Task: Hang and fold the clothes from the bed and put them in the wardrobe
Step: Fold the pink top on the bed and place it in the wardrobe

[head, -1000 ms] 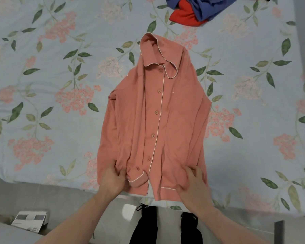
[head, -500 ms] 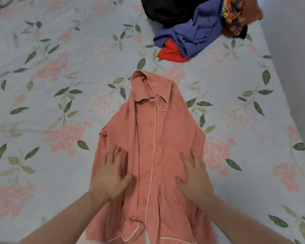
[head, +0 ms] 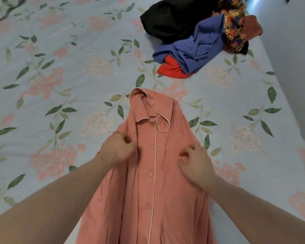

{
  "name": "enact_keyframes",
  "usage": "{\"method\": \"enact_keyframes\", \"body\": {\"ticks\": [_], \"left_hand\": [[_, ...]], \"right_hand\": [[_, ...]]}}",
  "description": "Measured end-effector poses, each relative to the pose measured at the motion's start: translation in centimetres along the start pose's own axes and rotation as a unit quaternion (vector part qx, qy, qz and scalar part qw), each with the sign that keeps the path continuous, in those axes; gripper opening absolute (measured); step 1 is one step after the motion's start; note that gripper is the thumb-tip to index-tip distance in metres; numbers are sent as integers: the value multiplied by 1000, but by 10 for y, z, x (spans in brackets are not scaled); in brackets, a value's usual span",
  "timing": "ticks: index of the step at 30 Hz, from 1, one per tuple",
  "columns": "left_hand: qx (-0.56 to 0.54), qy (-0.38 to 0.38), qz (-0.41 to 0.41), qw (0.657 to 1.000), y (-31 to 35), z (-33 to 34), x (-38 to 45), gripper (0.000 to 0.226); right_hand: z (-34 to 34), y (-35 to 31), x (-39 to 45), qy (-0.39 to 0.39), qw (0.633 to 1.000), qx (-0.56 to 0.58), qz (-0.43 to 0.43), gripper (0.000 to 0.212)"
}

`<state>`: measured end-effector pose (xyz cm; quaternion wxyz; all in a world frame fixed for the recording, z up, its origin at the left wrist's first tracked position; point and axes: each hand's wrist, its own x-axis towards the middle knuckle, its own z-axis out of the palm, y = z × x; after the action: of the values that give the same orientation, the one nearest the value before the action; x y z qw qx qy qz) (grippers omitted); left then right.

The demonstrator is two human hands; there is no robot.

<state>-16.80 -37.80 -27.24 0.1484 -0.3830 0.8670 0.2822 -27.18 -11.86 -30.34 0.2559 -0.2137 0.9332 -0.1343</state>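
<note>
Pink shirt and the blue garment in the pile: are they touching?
Apart. The head view shows bare floral bedsheet between the pink shirt collar and the blue garment.

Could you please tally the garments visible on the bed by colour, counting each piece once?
Pink: 1, the pink shirt under both hands
Black: 1
Blue: 1
Red: 1
Multicoloured print: 1
Rust-brown: 1
Total: 6

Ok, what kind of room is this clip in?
Most likely a bedroom: a bed with a floral bedsheet, a pink button-up pyjama shirt spread on it, and a pile of unfolded clothes beyond, by the wall.
</note>
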Motion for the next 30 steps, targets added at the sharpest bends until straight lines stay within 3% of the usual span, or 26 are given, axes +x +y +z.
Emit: {"method": "enact_keyframes", "body": {"ticks": [3,8,9,12,15,16,19,24,27,30], "left_hand": [[-112,64,-35,991,16,-10,36,23],[-301,36,-133,944,32,-12,78,75],[-352,24,-147,924,36,-11,81,73],[-480,-4,-174,859,43,-10,93,33],[-527,-29,-187,829,42,-11,101,21],[-526,-35,-188,829,41,-12,103,21],[-493,-58,-185,848,40,-17,107,38],[-440,-120,-144,878,35,-36,105,25],[-435,-98,-61,893,32,-48,88,6],[-411,-42,43,910,25,-56,66,16]], "right_hand": [[-16,-12,34,68,989,128,35,38],[-30,-43,94,69,934,320,145,83],[-30,-48,104,57,919,355,162,91],[-34,-61,120,18,852,487,192,101],[-42,-62,132,-15,821,531,207,98],[-47,-62,134,-32,817,533,215,89],[-59,-62,137,-57,836,498,223,26],[-75,-57,133,-45,857,490,155,11],[-84,-56,121,-21,872,481,91,22],[-89,-52,105,3,904,427,2,26]]}}
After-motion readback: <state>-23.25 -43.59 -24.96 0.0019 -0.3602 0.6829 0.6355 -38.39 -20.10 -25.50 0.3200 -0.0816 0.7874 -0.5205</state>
